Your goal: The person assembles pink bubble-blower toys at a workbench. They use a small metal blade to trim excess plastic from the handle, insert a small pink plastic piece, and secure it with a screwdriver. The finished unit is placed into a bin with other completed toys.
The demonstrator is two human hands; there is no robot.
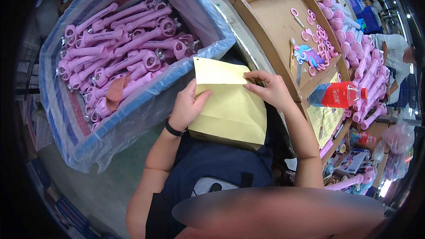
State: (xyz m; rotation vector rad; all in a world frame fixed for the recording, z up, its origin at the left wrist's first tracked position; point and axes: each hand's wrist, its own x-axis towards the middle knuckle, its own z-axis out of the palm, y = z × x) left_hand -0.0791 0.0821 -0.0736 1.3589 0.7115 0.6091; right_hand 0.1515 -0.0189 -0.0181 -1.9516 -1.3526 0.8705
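A creased pale yellow sheet of paper (232,115) lies over my lap, its top part bent along a fold line. My left hand (188,108) grips the sheet's left edge, thumb on top and the other fingers hidden beneath. At the upper right edge my right hand (272,89) pinches the paper between thumb and fingers near the fold. A dark band (174,127) circles my left wrist.
To the left stands a plastic-lined bin (212,46) full of pink plastic wands (128,53). On the right, a cardboard tray (270,22) holds pink rings (325,44) and a blue-purple piece (310,56). A red-labelled bottle (334,95) lies close by my right forearm. Farther right, more pink wands are piled (369,79).
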